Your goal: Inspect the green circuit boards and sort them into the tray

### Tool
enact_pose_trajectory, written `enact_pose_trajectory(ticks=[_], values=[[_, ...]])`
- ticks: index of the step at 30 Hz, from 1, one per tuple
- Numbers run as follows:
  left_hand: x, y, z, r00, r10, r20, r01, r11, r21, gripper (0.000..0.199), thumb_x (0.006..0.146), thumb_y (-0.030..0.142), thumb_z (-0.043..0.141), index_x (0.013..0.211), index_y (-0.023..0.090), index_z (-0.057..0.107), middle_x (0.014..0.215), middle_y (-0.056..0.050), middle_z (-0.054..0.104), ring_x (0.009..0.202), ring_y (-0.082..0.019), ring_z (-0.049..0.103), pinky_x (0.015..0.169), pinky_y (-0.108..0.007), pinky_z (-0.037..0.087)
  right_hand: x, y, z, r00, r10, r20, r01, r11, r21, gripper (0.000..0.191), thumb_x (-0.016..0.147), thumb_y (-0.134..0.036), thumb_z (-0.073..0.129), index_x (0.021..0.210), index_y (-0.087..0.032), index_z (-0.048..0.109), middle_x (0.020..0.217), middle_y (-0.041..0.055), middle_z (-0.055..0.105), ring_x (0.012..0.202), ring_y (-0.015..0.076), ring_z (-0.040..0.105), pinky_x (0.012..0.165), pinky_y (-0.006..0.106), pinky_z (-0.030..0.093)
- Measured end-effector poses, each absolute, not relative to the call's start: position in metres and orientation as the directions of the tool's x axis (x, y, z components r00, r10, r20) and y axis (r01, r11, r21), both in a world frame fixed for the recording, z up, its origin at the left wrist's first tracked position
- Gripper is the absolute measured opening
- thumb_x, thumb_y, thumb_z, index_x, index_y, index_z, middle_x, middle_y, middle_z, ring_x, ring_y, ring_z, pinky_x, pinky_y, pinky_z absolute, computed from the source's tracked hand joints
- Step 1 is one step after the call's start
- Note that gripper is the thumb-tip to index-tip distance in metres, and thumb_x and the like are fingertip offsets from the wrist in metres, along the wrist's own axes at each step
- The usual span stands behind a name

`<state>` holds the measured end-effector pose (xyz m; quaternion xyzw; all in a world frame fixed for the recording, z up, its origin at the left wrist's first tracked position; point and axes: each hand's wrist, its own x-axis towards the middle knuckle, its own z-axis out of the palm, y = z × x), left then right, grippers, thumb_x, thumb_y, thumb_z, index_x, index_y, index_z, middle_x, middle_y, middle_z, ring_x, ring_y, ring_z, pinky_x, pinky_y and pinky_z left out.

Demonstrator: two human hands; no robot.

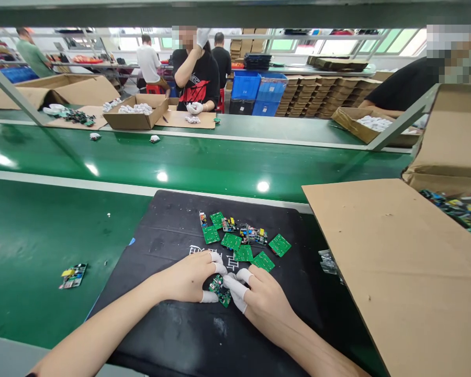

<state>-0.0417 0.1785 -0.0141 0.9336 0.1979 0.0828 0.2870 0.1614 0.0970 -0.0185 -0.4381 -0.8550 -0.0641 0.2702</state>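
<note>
Both hands wear white finger cots and meet over a small green circuit board at the middle of a black mat. My left hand grips the board's left side, thumb below and fingers above. My right hand has its fingers pinched together at the board's upper right edge; whatever sits between those fingertips is hidden. Just beyond the hands lie several loose circuit boards, some with the green underside up, such as one board, and others with components up, such as a populated board.
A single board lies on the green bench at left. To the right are a cardboard sheet and a carton of boards. Beyond runs a green conveyor with small white parts; a co-worker sits across it behind an open box.
</note>
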Motion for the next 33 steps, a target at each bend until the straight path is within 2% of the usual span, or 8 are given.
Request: enact_pose_trajectory(ticks=[4, 10, 13, 17, 20, 23, 27, 33], values=[[-0.041, 0.18, -0.014, 0.914, 0.406, 0.018, 0.327, -0.761, 0.561, 0.037, 0.072, 0.026, 0.073, 0.103, 0.018, 0.055, 0.104, -0.007, 0.057, 0.094, -0.023, 0.056, 0.082, -0.032, 0.045, 0.156, 0.093, -0.023, -0.475, 0.726, 0.498, 0.808, 0.584, -0.081, 0.012, 0.079, -0.009, 0.061, 0.076, -0.019, 0.069, 0.068, 0.0041, 0.059, 0.068, 0.0177, 0.049, 0.058, 0.031, 0.036], [-0.039, 0.179, -0.007, 0.913, 0.407, 0.002, 0.338, -0.761, 0.553, 0.031, 0.072, 0.026, 0.073, 0.096, 0.019, 0.054, 0.099, -0.005, 0.057, 0.089, -0.021, 0.056, 0.077, -0.03, 0.044, 0.164, 0.103, -0.02, -0.292, 0.845, 0.447, 0.66, 0.516, -0.546, 0.021, 0.084, -0.015, 0.058, 0.1, -0.025, 0.068, 0.082, 0.001, 0.067, 0.07, 0.0133, 0.059, 0.064, 0.027, 0.046], [-0.039, 0.178, -0.005, 0.913, 0.407, 0.009, 0.334, -0.761, 0.556, 0.031, 0.072, 0.025, 0.072, 0.097, 0.019, 0.053, 0.1, -0.005, 0.057, 0.09, -0.02, 0.056, 0.078, -0.029, 0.044, 0.171, 0.108, -0.014, -0.17, 0.852, 0.496, 0.581, 0.493, -0.647, 0.022, 0.087, -0.015, 0.055, 0.104, -0.024, 0.065, 0.08, 0.001, 0.068, 0.07, 0.0135, 0.06, 0.063, 0.027, 0.048], [-0.04, 0.178, -0.006, 0.915, 0.403, -0.002, 0.338, -0.766, 0.548, 0.033, 0.074, 0.023, 0.07, 0.102, 0.02, 0.053, 0.102, -0.005, 0.057, 0.091, -0.021, 0.056, 0.078, -0.029, 0.045, 0.175, 0.11, -0.012, -0.286, 0.747, 0.601, 0.675, 0.602, -0.426, 0.023, 0.086, -0.014, 0.056, 0.105, -0.024, 0.066, 0.083, 0.0033, 0.069, 0.069, 0.0144, 0.057, 0.064, 0.029, 0.047], [-0.041, 0.178, -0.01, 0.916, 0.401, -0.01, 0.344, -0.772, 0.535, 0.033, 0.075, 0.024, 0.069, 0.103, 0.019, 0.053, 0.104, -0.006, 0.057, 0.092, -0.021, 0.056, 0.079, -0.03, 0.044, 0.172, 0.106, -0.018, -0.452, 0.703, 0.549, 0.72, 0.651, -0.24, 0.022, 0.084, -0.015, 0.059, 0.102, -0.022, 0.068, 0.078, 0.0035, 0.067, 0.064, 0.0146, 0.053, 0.059, 0.029, 0.042], [-0.041, 0.179, -0.012, 0.918, 0.397, 0.0, 0.332, -0.769, 0.546, 0.036, 0.075, 0.023, 0.07, 0.106, 0.019, 0.052, 0.106, -0.006, 0.057, 0.095, -0.021, 0.056, 0.08, -0.03, 0.044, 0.166, 0.1, -0.025, -0.496, 0.713, 0.495, 0.753, 0.637, -0.164, 0.02, 0.079, -0.012, 0.062, 0.096, -0.02, 0.07, 0.076, 0.0039, 0.064, 0.068, 0.0157, 0.052, 0.061, 0.03, 0.039], [-0.041, 0.179, -0.009, 0.917, 0.399, -0.008, 0.34, -0.77, 0.54, 0.036, 0.074, 0.024, 0.071, 0.103, 0.019, 0.052, 0.104, -0.006, 0.057, 0.093, -0.021, 0.056, 0.079, -0.03, 0.044, 0.164, 0.098, -0.023, -0.453, 0.75, 0.482, 0.785, 0.591, -0.184, 0.016, 0.076, -0.012, 0.065, 0.088, -0.022, 0.071, 0.076, 0.0029, 0.066, 0.069, 0.0161, 0.054, 0.062, 0.031, 0.039], [-0.039, 0.177, -0.005, 0.916, 0.401, -0.011, 0.346, -0.776, 0.527, 0.036, 0.074, 0.025, 0.071, 0.104, 0.02, 0.051, 0.101, -0.004, 0.057, 0.089, -0.021, 0.057, 0.075, -0.029, 0.044, 0.177, 0.106, -0.006, -0.265, 0.755, 0.6, 0.778, 0.535, -0.33, 0.021, 0.087, -0.015, 0.057, 0.101, -0.024, 0.068, 0.082, 0.0015, 0.071, 0.067, 0.0134, 0.058, 0.065, 0.029, 0.043]])
